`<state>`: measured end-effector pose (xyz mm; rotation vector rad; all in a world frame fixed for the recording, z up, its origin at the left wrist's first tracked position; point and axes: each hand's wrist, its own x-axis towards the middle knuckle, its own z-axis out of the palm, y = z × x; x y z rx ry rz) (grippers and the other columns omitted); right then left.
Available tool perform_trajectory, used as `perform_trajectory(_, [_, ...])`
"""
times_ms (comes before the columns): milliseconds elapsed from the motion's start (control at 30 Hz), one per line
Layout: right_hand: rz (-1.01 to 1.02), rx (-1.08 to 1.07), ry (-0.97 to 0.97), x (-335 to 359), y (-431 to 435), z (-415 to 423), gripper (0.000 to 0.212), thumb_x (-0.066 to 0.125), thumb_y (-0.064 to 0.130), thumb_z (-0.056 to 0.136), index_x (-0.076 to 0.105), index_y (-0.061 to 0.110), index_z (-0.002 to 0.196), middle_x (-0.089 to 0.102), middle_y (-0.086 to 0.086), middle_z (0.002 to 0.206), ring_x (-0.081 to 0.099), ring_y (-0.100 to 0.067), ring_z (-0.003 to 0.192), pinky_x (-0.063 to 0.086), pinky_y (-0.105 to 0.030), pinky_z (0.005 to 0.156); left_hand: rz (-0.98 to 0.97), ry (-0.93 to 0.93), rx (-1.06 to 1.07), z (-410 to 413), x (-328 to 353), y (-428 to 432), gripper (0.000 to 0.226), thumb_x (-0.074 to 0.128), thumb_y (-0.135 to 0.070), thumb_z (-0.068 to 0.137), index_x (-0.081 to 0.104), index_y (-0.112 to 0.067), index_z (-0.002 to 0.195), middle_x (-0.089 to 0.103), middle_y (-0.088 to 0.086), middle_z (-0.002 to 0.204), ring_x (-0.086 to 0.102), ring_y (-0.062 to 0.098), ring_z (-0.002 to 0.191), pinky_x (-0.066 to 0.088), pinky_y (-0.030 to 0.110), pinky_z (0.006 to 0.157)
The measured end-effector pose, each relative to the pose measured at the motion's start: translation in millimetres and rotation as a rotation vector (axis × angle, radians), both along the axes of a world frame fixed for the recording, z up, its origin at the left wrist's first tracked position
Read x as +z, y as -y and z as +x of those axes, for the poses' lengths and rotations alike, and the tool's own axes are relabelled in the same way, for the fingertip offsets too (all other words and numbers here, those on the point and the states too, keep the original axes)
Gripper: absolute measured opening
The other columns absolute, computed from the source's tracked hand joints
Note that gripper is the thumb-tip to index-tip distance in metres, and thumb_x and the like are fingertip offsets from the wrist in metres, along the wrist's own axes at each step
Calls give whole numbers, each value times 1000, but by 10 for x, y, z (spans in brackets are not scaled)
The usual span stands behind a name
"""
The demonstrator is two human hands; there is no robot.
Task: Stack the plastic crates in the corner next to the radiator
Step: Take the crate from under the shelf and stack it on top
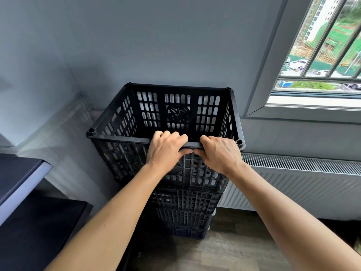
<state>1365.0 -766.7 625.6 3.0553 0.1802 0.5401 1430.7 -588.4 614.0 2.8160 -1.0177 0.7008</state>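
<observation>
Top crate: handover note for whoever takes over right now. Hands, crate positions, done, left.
Left hand: shut on the near rim of the top crate, fingers hooked inside.
Right hand: shut on the same rim, beside the left.
Top crate sits on the stack against the wall, left of the radiator.
Done: several crates stacked in the corner.
Left: check the top one is seated, release. No other crates in view.

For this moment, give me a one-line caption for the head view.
Both hands, left and right, grip the near rim of the top black crate on a stack beside the radiator.
</observation>
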Motion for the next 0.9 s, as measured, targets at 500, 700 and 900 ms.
perform_trajectory(500, [27,10,-56,56,-12,-49,37,47,55,94,51,18,96,62,2,85,60,-24,83,49,-39,65,-74,-337,-44,-101,121,-81,38,46,-59,91,48,-42,126,57,-14,116,45,14,112,26,39,98])
perform_trajectory(700, [49,52,-136,144,4,-99,46,50,55,93,50,22,124,64,1,109,57,-24,104,45,-38,89,-284,-510,-132,-241,249,-328,39,52,-44,95,49,-39,134,50,-17,134,33,8,132,13,30,112])
perform_trajectory(900, [115,88,-142,321,-81,-208,55,53,49,94,40,27,143,57,0,131,51,-23,120,39,-37,103,-406,-481,-139,-391,479,-636,39,55,-38,95,50,-37,134,49,-20,136,39,4,130,28,39,112])
